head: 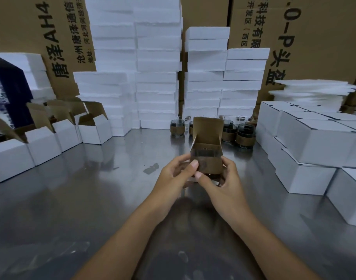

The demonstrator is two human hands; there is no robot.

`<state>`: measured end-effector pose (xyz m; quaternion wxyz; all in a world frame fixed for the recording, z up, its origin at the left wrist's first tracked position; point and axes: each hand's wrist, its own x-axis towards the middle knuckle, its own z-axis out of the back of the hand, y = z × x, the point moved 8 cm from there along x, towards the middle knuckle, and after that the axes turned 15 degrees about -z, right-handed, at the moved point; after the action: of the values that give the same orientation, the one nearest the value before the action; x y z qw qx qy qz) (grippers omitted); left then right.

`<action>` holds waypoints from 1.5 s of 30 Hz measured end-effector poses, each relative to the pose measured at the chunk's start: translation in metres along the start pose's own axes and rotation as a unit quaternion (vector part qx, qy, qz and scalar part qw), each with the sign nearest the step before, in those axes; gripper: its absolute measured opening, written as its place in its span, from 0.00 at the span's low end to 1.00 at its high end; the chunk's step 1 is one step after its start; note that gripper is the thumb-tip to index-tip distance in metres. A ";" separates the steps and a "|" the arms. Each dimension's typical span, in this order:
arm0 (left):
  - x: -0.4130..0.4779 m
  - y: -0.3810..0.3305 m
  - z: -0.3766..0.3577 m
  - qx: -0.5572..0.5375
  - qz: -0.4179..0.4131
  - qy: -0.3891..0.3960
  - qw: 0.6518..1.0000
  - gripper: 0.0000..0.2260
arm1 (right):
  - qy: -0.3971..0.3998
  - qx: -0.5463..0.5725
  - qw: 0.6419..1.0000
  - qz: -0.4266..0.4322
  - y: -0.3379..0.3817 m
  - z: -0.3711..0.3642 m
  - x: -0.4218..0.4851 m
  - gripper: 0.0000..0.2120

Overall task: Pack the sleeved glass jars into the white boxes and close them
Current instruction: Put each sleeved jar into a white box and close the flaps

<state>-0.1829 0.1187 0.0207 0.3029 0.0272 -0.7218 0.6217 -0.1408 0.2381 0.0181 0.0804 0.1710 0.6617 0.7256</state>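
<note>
Both my hands hold one small open box point(207, 146) above the middle of the steel table point(92, 188); its brown inside faces me and its lid flap stands upright. My left hand point(176, 172) grips the box's left side with the thumb on its front. My right hand point(219, 178) grips the right side, thumb on the lower front. A dark glass shape shows faintly inside the box. Behind it, several glass jars with brown sleeves point(244, 137) stand on the table.
Open white boxes point(91, 128) with raised flaps line the left side. Closed white boxes point(314, 146) are stacked at the right. Tall piles of white foam slabs point(157, 77) and big cardboard cartons point(314, 37) fill the back.
</note>
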 end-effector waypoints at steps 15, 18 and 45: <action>-0.003 0.003 0.001 -0.024 0.016 -0.011 1.000 0.24 | 0.007 0.069 0.997 -0.026 0.006 0.003 0.000 0.18; -0.003 0.002 -0.001 -0.023 0.010 0.003 1.000 0.24 | 0.008 0.123 0.991 -0.058 0.001 0.006 0.003 0.11; -0.002 0.001 -0.005 -0.028 0.018 0.021 0.999 0.23 | -0.041 0.107 0.993 -0.020 0.007 0.013 0.000 0.18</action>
<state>-0.1799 0.1233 0.0195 0.3072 -0.0072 -0.7331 0.6067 -0.1355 0.2494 0.0262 0.1031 0.1955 0.7349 0.6411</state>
